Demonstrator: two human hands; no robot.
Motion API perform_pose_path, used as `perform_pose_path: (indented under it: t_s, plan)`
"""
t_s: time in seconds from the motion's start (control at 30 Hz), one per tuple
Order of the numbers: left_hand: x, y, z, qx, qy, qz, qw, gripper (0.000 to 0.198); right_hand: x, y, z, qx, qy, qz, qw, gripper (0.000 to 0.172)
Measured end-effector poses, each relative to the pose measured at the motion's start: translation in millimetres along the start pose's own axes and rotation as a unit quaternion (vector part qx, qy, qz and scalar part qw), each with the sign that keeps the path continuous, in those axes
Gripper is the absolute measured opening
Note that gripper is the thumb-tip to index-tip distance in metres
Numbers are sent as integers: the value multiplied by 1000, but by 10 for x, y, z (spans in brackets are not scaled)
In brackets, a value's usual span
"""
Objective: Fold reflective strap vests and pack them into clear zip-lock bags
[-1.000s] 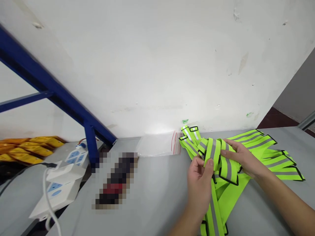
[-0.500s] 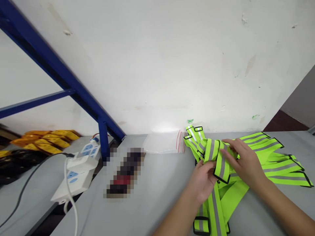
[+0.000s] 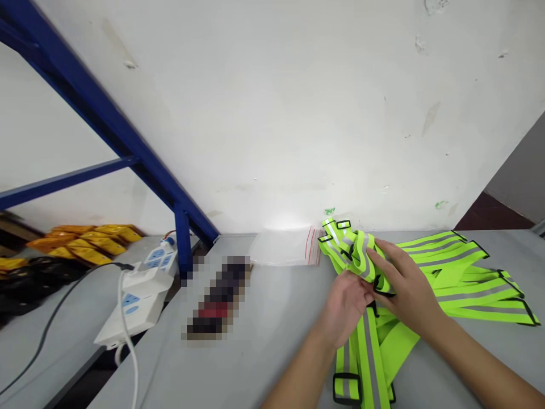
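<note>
So the green reflective strap bundle (image 3: 365, 255) is bunched up between both hands. From the left hand (image 3: 346, 308) it sits at about 1 o'clock, and from the right hand (image 3: 409, 291) it's at about 10 o'clock, touching both. The left hand grips the lower edge with its fingers curled in, and the right hand wraps the right side, fingers bent over the folds. Can't really see what the thumbs are doing.

More of the same straps (image 3: 472, 294) fan out on the grey table (image 3: 289, 318) at 3 o'clock from the right hand, and a couple of long strap lengths (image 3: 372, 363) run down at 5 o'clock from the left hand, with a black buckle (image 3: 347, 375) beside them. The clear bag (image 3: 281, 248) with red lines lies at 10 o'clock from the left hand, not touched.

Compared with half a second ago: the black-edged strap end that dangled wide open in front now looks mostly folded in, just a bit of black edge by the right fingertips. The right hand is closer around the folds too. Bag and fanned straps haven't budged on the table.
</note>
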State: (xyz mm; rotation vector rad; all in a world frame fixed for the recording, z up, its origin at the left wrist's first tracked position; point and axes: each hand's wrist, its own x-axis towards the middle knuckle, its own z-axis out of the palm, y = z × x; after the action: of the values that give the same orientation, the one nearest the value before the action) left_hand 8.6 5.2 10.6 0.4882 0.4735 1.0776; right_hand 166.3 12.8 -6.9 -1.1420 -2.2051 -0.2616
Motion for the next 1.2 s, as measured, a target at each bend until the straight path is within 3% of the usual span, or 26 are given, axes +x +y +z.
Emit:
perform_pose_path:
  t_s: [0.1,0.33,0.47,0.53,0.6,0.7,0.77,0.83,0.93,1.03,1.2]
  plan:
    - [10,28,1,12,-36,-10,999,32,-20,0,-30,13,25,-25,999,68]
    - [21,-36,-12,90,7,-6,996,36,-6,-13,-39,20,54,-20,998,70]
    - [27,12,-39,134,-5,-15,991,34,6,82,-90,31,82,-42,995,66]
    - [36,80,-43,184,27,25,982,40,6,121,-105,40,92,-46,994,62]
    - [42,164,-54,282,88,142,945,47,3,149,-104,40,87,-50,994,55]
    - [49,272,-101,479,93,319,813,37,-1,171,-89,16,69,-64,995,54]
    - [59,299,-139,586,61,351,728,25,7,170,-87,-9,67,-81,994,56]
    - [77,282,-158,646,62,356,672,26,26,157,-95,-35,69,-95,993,56]
    - [107,204,-128,690,111,360,618,29,60,131,-107,-60,66,-115,989,47]
    - [137,130,-62,715,156,351,584,18,68,111,-92,-66,64,-134,987,36]
    - [187,91,4,716,230,315,579,33,40,35,-46,-64,32,-133,989,28]
